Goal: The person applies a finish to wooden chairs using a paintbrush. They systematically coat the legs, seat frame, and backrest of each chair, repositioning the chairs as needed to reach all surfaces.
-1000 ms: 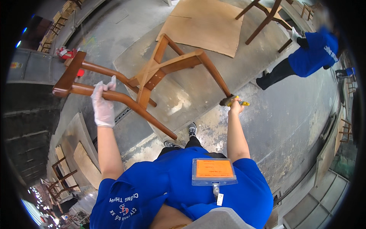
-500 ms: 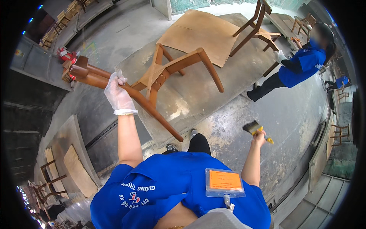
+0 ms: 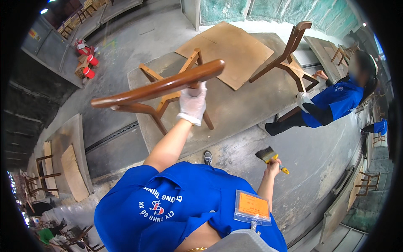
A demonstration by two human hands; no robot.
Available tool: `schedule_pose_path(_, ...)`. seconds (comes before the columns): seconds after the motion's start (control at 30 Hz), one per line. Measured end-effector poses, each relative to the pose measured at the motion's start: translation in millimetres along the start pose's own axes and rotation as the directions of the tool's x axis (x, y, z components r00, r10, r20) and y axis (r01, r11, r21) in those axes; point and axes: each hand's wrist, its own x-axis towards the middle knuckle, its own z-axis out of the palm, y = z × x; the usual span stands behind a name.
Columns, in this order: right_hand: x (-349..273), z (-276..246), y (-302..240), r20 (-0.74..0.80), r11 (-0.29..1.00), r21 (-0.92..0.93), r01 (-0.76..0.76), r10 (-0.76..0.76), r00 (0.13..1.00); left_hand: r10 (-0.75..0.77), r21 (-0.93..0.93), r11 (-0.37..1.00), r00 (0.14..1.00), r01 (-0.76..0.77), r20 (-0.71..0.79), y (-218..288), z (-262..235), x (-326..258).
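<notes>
Hands both engaged: left hand (image 3: 194,102), in a translucent glove, closed around an upright of a brown wooden chair frame (image 3: 157,86), just under its top rail; right hand (image 3: 273,166), bare, gripping the handle of a paintbrush (image 3: 267,154), dark bristles pointing up and left, well apart from the chair. Nearest container: clear badge sleeve (image 3: 253,206) on the blue shirt (image 3: 168,210), holding an orange card. Chair frame located ahead and left of centre, over a large grey board (image 3: 239,111) on the floor; the rail covers part of the crossed seat supports, the glove hides the gripped section, and contact of every foot with the board cannot be confirmed. Beyond it, a tan sheet (image 3: 228,52) lies on the board. To the right, a co-worker (image 3: 338,98) with a white-gloved hand (image 3: 304,101) beside a second chair (image 3: 289,52); exact contact unclear. Far left, red containers (image 3: 88,73) beside a cardboard box (image 3: 80,69); contents of both not discernible. Farther right, another blue-clad person (image 3: 380,127) is small and only partly visible. Outer margins lost to the dark fisheye rim.
</notes>
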Motion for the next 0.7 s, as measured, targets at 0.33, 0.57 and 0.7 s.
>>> schedule_pose_path(0.33, -131.8, 190.9, -126.7, 0.749, 0.917, 0.255, 0.307, -0.388, 0.537, -0.149, 0.316, 0.940, 0.988, 0.131, 0.034, -5.2, 93.5, 34.8)
schedule_pose_path(0.57, -276.9, 303.2, -140.1, 0.657, 0.378, 0.489, 0.786, -0.753, -0.047, 0.070, 0.714, 0.631, 0.938, -0.304, 0.339, -44.7, -8.1, -22.0)
schedule_pose_path(0.7, -361.7, 290.4, -90.6, 0.740, 0.524, 0.671, 0.524, -0.520, -0.427, 0.007, 0.296, 0.943, 0.901, -0.150, 0.434, -109.7, -106.8, -68.9)
